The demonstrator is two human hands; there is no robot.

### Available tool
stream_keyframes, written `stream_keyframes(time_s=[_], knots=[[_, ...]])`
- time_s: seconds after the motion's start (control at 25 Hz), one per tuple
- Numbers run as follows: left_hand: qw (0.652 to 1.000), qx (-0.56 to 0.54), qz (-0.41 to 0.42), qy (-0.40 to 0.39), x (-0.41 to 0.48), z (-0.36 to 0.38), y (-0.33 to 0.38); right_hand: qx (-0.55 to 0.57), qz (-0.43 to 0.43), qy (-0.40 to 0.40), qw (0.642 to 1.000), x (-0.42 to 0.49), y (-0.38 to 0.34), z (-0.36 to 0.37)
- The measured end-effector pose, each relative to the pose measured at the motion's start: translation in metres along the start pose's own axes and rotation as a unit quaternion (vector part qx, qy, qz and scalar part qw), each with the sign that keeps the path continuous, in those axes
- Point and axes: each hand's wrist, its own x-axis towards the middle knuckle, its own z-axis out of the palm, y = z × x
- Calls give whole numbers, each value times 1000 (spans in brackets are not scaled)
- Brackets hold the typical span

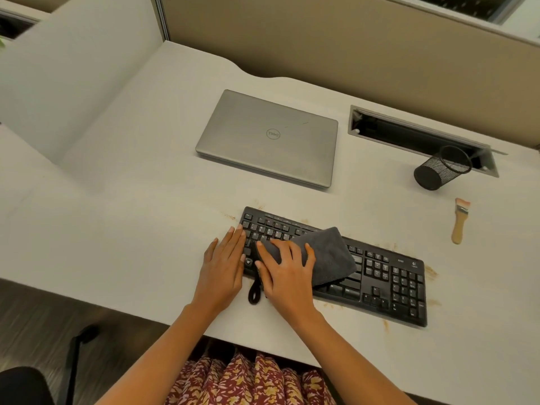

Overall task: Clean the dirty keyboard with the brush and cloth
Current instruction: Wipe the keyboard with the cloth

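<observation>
A black keyboard (380,276) lies slanted near the desk's front edge, with brown crumbs scattered around it. A folded grey cloth (327,255) rests on its left-middle keys. My right hand (285,273) presses flat on the cloth's left part, fingers spread. My left hand (223,264) lies flat at the keyboard's left end, fingertips on the edge keys, holding nothing. A small wooden-handled brush (460,220) lies on the desk to the far right, apart from both hands.
A shut silver laptop (268,135) sits behind the keyboard. A black mesh pen cup (438,169) lies tipped by a cable slot (409,133) at the back right. A black loop (254,292) hangs from the cloth near the desk's front edge.
</observation>
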Motion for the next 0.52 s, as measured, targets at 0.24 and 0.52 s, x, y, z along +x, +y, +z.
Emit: stream_keyframes(time_s=[0.24, 0.52], knots=[[1000, -6, 13, 5, 0, -6, -3, 9, 45, 28, 999, 44, -11, 10], [1000, -9, 18, 10, -4, -9, -10, 17, 151, 38, 988, 87, -26, 20]])
